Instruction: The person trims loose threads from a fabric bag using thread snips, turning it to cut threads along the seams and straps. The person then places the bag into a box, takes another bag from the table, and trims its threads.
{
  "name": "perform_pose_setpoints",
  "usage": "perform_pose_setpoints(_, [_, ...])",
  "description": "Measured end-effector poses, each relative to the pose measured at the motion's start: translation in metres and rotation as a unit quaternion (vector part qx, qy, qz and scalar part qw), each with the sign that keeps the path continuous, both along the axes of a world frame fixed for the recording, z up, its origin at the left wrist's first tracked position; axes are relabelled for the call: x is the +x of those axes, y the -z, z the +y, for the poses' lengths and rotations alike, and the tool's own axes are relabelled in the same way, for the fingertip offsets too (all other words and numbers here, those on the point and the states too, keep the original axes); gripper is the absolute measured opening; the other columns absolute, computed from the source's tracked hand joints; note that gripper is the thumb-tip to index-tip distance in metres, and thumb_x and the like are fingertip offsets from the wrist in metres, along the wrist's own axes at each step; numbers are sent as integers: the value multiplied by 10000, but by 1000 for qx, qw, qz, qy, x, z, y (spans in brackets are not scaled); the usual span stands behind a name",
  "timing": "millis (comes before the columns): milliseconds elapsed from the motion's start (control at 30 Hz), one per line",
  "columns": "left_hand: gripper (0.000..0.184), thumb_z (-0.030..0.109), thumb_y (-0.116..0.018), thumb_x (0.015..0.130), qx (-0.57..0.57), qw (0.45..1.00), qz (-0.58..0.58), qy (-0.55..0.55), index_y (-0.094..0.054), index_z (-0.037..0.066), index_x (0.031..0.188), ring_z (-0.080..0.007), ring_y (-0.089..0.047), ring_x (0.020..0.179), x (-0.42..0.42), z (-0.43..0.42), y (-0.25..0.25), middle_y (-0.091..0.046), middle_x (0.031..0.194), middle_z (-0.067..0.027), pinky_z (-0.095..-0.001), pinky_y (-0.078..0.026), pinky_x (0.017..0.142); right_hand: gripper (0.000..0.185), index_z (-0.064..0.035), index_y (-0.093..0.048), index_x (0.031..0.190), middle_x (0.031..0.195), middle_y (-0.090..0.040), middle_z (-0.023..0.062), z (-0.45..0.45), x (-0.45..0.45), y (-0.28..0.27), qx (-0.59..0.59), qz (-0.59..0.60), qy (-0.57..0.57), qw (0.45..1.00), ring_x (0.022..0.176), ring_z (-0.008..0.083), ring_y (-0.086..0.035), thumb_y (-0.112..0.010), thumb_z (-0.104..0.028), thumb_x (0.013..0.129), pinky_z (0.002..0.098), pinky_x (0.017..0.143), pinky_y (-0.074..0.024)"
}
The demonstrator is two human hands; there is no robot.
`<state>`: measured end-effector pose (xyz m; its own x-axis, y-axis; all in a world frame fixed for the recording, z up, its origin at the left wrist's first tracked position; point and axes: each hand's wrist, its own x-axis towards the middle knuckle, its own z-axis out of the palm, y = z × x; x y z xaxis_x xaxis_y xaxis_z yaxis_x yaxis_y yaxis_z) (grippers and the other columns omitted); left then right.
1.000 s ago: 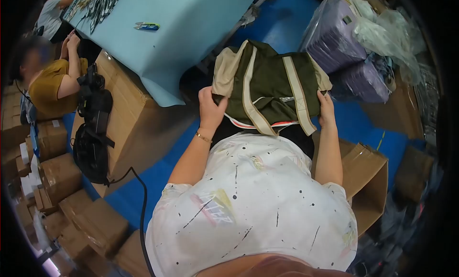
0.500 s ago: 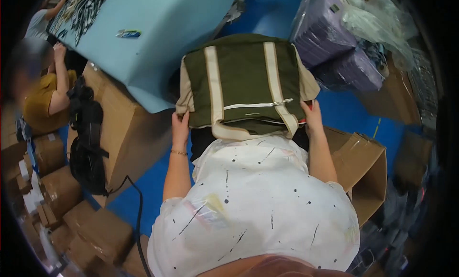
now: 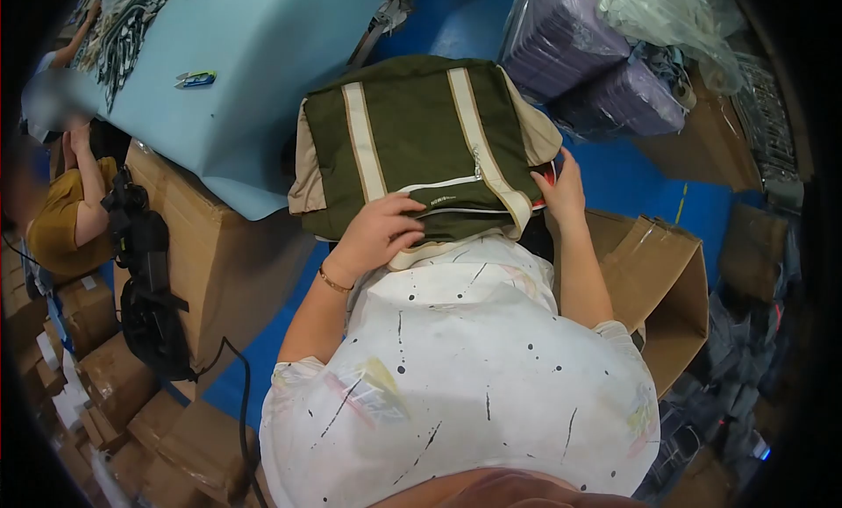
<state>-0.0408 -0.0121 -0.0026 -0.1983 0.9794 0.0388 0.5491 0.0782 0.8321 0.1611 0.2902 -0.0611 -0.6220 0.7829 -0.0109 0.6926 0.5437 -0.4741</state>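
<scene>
A dark green bag [image 3: 412, 131] with beige side panels and two cream straps lies in front of my body. A white zip crosses its front pocket, and its puller hangs near the right strap. My left hand [image 3: 381, 233] is over the lower front of the bag, just below the zip, with bent fingers apart. At the bag's lower right corner, my right hand [image 3: 563, 190] grips the edge with its thumb in front. Something red shows at that corner. The far side and underside of the bag are hidden.
Ahead on the left is a light blue table [image 3: 254, 69] with thread snips [image 3: 195, 79] and a pile of straps [image 3: 118, 56]. Purple wrapped stacks [image 3: 566, 52] stand at right, beside an open carton [image 3: 653, 289]. Another person [image 3: 74, 205] sits at left near a tall carton [image 3: 197, 245].
My left hand has left the bag's left corner and moved right onto its front. The bag has shifted left and tilted slightly. My right hand remains at the right corner.
</scene>
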Motion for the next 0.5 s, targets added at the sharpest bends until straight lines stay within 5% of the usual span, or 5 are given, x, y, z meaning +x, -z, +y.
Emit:
perform_pose_setpoints(67, [182, 118, -675, 815, -6, 999, 34, 6, -688, 28, 973, -318, -543, 1146, 7, -6, 3, -642, 1123, -106, -397, -451, 949, 508, -14, -516, 1218, 1023, -638, 135, 0, -3, -12, 170, 53, -71, 981, 941, 301, -601, -701, -278, 825, 378, 803, -480])
perform_pose_setpoints(167, [163, 95, -650, 830, -23, 999, 41, -15, -689, 22, 970, -310, -551, 1148, 16, -16, 0, -642, 1126, -113, -393, -461, 944, 410, -46, -583, 1164, 966, -642, 90, -7, -9, -30, 35, 88, -65, 993, 890, 238, -606, -700, -238, 822, 333, 758, -482])
perform_pose_setpoints(300, [182, 25, -613, 843, -41, 996, -7, -81, -675, 17, 1015, -313, -547, 1166, 25, -31, -7, -642, 1130, -121, -390, -449, 971, 391, -94, -628, 1112, 894, -626, 55, -28, -23, -71, -257, -13, -129, 958, 825, 204, -594, -733, -271, 779, 314, 719, -477])
perform_pose_setpoints(400, [202, 13, -612, 836, -56, 990, -49, -121, -662, 15, 1032, -317, -567, 1126, 21, -38, -14, -639, 1110, -137, -376, -468, 937, 367, -89, -661, 1054, 926, -631, 60, -38, -26, -80, -185, -94, -272, 940, 860, 233, -604, -746, -284, 755, 339, 743, -483])
perform_pose_setpoints(500, [204, 24, -626, 832, -9, 965, 39, -258, -654, 13, 1034, -320, -580, 1082, 2, -41, -15, -629, 1101, -153, -374, -471, 914, 341, -91, -684, 1016, 959, -632, 65, -44, -31, -80, -114, -169, -327, 923, 935, 255, -598, -753, -269, 734, 357, 785, -480])
